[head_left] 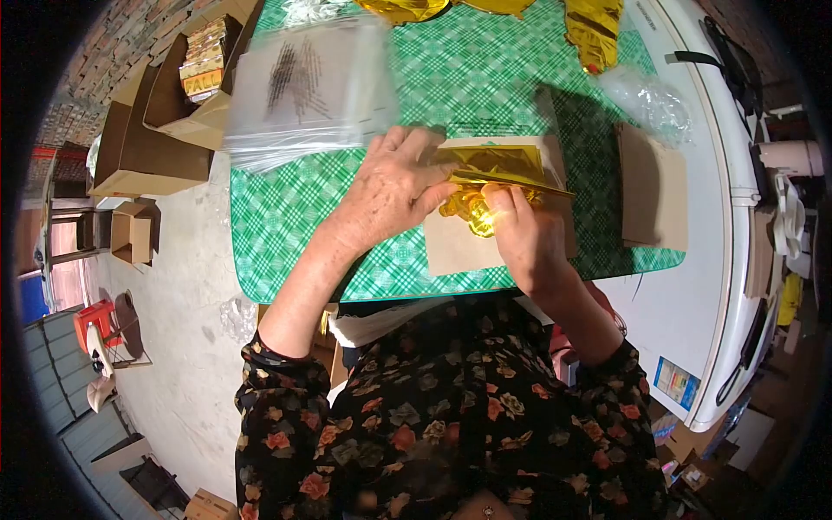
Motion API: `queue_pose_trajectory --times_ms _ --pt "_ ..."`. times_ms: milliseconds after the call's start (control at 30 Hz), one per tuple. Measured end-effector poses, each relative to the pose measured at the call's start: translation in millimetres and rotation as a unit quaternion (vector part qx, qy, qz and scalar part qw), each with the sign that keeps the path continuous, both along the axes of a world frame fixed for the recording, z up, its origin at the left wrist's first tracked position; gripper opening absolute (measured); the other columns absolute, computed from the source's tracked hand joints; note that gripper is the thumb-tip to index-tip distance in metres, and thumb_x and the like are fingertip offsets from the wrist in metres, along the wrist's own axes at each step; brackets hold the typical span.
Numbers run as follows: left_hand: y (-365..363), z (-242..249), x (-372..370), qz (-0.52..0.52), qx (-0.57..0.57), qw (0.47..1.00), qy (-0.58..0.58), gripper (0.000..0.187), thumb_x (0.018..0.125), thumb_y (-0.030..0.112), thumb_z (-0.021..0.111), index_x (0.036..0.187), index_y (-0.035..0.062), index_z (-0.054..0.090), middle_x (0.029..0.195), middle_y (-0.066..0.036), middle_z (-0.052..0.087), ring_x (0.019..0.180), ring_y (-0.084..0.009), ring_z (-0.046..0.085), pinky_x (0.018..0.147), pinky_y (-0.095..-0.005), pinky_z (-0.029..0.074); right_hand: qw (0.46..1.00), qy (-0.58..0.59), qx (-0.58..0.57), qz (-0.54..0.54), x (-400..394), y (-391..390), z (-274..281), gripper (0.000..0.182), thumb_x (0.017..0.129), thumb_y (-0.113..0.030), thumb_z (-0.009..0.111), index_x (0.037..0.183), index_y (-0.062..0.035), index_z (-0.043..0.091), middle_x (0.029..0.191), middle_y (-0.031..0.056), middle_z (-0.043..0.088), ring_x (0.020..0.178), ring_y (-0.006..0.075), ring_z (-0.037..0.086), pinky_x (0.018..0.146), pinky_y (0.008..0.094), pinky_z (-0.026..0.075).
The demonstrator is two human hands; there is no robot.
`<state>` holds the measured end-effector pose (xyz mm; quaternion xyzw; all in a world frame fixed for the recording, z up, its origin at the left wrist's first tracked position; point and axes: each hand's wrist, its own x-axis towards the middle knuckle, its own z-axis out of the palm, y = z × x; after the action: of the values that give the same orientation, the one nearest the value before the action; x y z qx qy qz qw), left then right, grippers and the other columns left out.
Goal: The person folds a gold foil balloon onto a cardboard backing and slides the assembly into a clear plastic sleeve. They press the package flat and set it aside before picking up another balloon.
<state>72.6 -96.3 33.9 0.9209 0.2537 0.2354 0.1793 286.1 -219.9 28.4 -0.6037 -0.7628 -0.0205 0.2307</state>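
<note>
Shiny gold foil (498,162) lies partly folded over a brown cardboard sheet (455,251) near the table's front edge. My left hand (394,186) is at the foil's left edge, its thumb and fingers closing on the foil. To the right, my right hand (527,234) has its fingers bent and pressed together on the foil's lower edge. A crumpled gold part of the foil bulges out between the two hands. The fingertips of both hands are partly hidden by the foil.
A green checked tablecloth (468,74) covers the table. A stack of clear plastic bags (303,95) lies at the back left, more gold foil (594,35) at the back. Clear plastic (650,100) and cardboard (654,186) are on the right. Open boxes (156,147) stand left.
</note>
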Motion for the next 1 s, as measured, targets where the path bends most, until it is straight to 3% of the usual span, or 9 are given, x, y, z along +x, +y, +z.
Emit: queue_pose_trajectory --times_ms 133,233,333,433,533,833,1000 --pt "0 -1 0 0.002 0.005 1.0 0.001 0.031 0.097 0.034 0.077 0.115 0.0106 0.084 0.136 -0.012 0.064 0.121 -0.0332 0.058 0.107 -0.0481 0.047 0.996 0.087 -0.004 0.036 1 -6 7 0.03 0.09 -0.001 0.068 0.12 -0.0023 0.063 0.098 0.0163 0.067 0.083 0.0396 0.073 0.068 0.0451 0.061" --pt "0 -3 0 0.002 0.011 1.0 -0.001 0.033 0.097 0.035 0.076 0.118 0.0121 0.084 0.136 -0.011 0.064 0.122 -0.0325 0.058 0.107 -0.0478 0.047 0.995 0.084 -0.048 0.016 -3 -10 9 0.033 0.092 0.0 0.066 0.125 -0.0007 0.062 0.101 0.0179 0.067 0.086 0.0408 0.074 0.069 0.0463 0.061" --pt "0 -3 0 0.003 0.007 1.0 -0.004 0.032 0.097 0.035 0.076 0.118 0.0121 0.084 0.136 -0.012 0.064 0.122 -0.0323 0.057 0.107 -0.0477 0.047 0.988 0.116 -0.102 -0.014 -5 -13 10 0.031 0.098 0.0 0.069 0.128 -0.0007 0.063 0.11 0.0217 0.067 0.094 0.0441 0.071 0.079 0.0469 0.06" --pt "0 -3 0 0.002 0.0 1.0 -0.001 0.03 0.096 0.033 0.077 0.116 0.0111 0.084 0.137 -0.012 0.065 0.122 -0.0325 0.057 0.107 -0.0477 0.047 0.992 0.095 -0.078 0.005 0 -11 9 0.026 0.098 -0.005 0.067 0.124 0.0002 0.062 0.102 0.0184 0.066 0.086 0.0405 0.074 0.07 0.0479 0.061" --pt "1 -3 1 0.001 -0.001 1.0 -0.008 0.028 0.096 0.03 0.078 0.111 0.0087 0.084 0.136 -0.012 0.065 0.12 -0.0327 0.057 0.106 -0.0476 0.047 0.99 0.113 -0.081 0.009 -1 -9 10 0.024 0.099 -0.006 0.066 0.122 -0.0002 0.062 0.103 0.0182 0.064 0.086 0.0401 0.073 0.069 0.0474 0.061" --pt "1 -3 1 -0.002 -0.004 1.0 -0.015 0.026 0.095 0.029 0.079 0.101 0.0038 0.083 0.135 -0.013 0.066 0.118 -0.033 0.057 0.104 -0.0478 0.048 0.995 0.048 -0.082 0.042 7 -8 16 0.012 0.09 -0.004 0.071 0.093 -0.0036 0.059 0.097 0.0147 0.06 0.08 0.0362 0.072 0.064 0.0451 0.06" --pt "2 -1 -1 -0.007 -0.005 1.0 -0.01 0.03 0.092 0.031 0.081 0.102 0.0029 0.083 0.136 -0.015 0.066 0.119 -0.0341 0.057 0.106 -0.049 0.047 0.999 0.007 -0.029 0.038 5 -3 2 0.015 0.087 -0.005 0.072 0.092 -0.0057 0.058 0.094 0.014 0.059 0.069 0.032 0.07 0.056 0.0428 0.059"
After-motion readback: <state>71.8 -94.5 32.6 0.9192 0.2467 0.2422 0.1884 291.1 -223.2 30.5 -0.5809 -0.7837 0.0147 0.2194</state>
